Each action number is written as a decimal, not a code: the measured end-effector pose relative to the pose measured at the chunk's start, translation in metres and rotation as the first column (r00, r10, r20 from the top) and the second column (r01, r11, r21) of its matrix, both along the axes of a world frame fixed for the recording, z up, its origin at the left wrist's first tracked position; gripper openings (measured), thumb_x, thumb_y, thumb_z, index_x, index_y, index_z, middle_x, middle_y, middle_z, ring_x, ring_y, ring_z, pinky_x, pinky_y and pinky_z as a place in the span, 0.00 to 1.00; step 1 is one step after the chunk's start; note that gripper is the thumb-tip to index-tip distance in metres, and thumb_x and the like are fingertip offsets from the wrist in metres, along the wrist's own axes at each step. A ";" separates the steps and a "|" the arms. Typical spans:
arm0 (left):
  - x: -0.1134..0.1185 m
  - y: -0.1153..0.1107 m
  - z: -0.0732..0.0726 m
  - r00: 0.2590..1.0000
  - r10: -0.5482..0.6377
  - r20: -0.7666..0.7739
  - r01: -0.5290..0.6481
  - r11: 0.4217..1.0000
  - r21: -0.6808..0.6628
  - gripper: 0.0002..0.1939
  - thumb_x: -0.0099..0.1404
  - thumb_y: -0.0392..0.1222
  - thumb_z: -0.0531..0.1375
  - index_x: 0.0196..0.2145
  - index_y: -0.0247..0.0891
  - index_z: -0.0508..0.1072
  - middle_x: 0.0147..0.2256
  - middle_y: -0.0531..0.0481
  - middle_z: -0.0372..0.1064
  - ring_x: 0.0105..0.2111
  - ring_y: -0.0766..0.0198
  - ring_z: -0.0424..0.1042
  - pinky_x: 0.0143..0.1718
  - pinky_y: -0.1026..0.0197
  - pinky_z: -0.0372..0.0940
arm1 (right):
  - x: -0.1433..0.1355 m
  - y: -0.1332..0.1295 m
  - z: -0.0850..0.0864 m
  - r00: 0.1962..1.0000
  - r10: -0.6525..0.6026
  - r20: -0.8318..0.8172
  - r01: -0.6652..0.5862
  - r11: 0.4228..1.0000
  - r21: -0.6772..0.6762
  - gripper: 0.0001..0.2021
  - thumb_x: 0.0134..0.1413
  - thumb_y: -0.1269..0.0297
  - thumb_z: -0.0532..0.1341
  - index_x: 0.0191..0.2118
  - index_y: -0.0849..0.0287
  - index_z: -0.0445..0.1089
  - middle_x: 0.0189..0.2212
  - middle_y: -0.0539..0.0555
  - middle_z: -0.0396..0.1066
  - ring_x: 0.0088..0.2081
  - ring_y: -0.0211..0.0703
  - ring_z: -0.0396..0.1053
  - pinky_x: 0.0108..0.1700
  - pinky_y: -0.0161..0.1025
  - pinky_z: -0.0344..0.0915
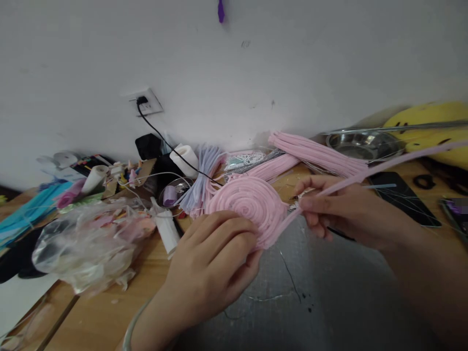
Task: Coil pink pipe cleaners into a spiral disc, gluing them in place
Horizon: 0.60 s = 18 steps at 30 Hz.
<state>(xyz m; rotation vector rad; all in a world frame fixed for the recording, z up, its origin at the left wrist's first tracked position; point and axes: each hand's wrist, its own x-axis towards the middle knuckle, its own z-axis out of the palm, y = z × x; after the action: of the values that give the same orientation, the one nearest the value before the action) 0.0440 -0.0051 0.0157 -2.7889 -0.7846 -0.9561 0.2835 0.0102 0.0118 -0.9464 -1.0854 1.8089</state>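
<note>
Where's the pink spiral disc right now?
The pink spiral disc is near the middle of the head view, in the left hand; just to its right, the right hand holds a pink strip.

Clutter lines the back of your wooden table, where a clear plastic bag slumps at left near blue strips. Farther along, a white roll sits just beside lavender stems, while pink stems lie in two bundles near a metal bowl and a yellow plush. At right rest a dark device and a black ring. Before you, thin wires lie strewn on a gray mat.
</note>
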 end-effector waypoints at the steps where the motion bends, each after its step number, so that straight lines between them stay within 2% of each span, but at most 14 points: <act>1: 0.000 0.000 0.000 1.000 0.001 -0.002 -0.001 1.000 0.005 0.07 0.60 0.29 0.61 0.34 0.36 0.68 0.35 0.50 0.73 0.38 0.59 0.71 0.39 0.56 0.67 | 0.002 0.002 0.000 1.000 -0.020 0.008 0.020 1.000 -0.001 0.13 0.45 0.61 0.70 0.34 0.58 0.66 0.16 0.44 0.69 0.17 0.31 0.66 0.17 0.26 0.63; 4: 0.000 0.000 0.000 1.000 -0.002 -0.004 0.002 1.000 0.010 0.06 0.60 0.29 0.61 0.34 0.36 0.68 0.35 0.50 0.73 0.38 0.59 0.72 0.39 0.56 0.67 | 0.005 0.008 -0.003 0.996 -0.075 0.047 0.074 0.997 0.020 0.16 0.43 0.58 0.71 0.33 0.57 0.65 0.15 0.41 0.66 0.14 0.29 0.62 0.13 0.25 0.57; 7: 0.000 -0.001 0.001 1.000 -0.002 -0.002 0.002 1.000 0.008 0.06 0.60 0.29 0.61 0.33 0.36 0.68 0.35 0.50 0.73 0.37 0.59 0.72 0.39 0.56 0.67 | 0.006 0.015 -0.008 0.975 -0.167 0.148 0.151 0.982 0.115 0.18 0.42 0.51 0.69 0.30 0.57 0.63 0.14 0.41 0.63 0.13 0.30 0.59 0.13 0.28 0.54; 10: 0.001 -0.002 0.002 1.000 -0.005 -0.002 0.005 1.000 0.016 0.06 0.60 0.29 0.61 0.33 0.36 0.68 0.34 0.50 0.74 0.37 0.60 0.71 0.39 0.57 0.67 | 0.005 0.021 -0.012 0.866 -0.327 0.378 0.205 0.922 0.328 0.16 0.46 0.50 0.67 0.27 0.56 0.65 0.14 0.43 0.62 0.15 0.32 0.60 0.15 0.31 0.55; 13: 0.001 -0.004 0.002 1.000 -0.013 -0.004 0.013 1.000 0.017 0.05 0.60 0.29 0.61 0.33 0.36 0.69 0.34 0.51 0.74 0.37 0.61 0.71 0.39 0.58 0.66 | 0.003 0.028 -0.010 0.734 -0.431 0.524 0.133 0.849 0.512 0.15 0.53 0.51 0.62 0.24 0.56 0.66 0.11 0.43 0.58 0.13 0.31 0.57 0.16 0.31 0.52; 15: 0.001 -0.004 0.002 1.000 -0.013 -0.002 0.013 1.000 0.020 0.04 0.61 0.30 0.60 0.33 0.36 0.69 0.34 0.51 0.74 0.37 0.61 0.71 0.39 0.58 0.66 | 0.001 0.032 -0.006 0.738 -0.395 0.547 0.053 0.842 0.537 0.17 0.55 0.52 0.61 0.21 0.56 0.65 0.11 0.43 0.57 0.13 0.29 0.54 0.15 0.31 0.50; 18: 0.000 -0.004 0.003 0.999 -0.024 -0.021 0.025 0.999 0.043 0.03 0.63 0.31 0.60 0.34 0.36 0.69 0.35 0.51 0.74 0.37 0.61 0.71 0.40 0.58 0.66 | 0.000 0.036 0.003 0.818 -0.242 0.522 -0.030 0.888 0.459 0.19 0.57 0.52 0.60 0.20 0.56 0.63 0.11 0.43 0.58 0.13 0.29 0.54 0.14 0.30 0.48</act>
<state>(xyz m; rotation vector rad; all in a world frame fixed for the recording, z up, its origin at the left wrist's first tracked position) 0.0438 -0.0087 0.0184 -2.7728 -0.7203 -0.9348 0.2838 0.0458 0.0146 -1.2571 -1.6912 1.1014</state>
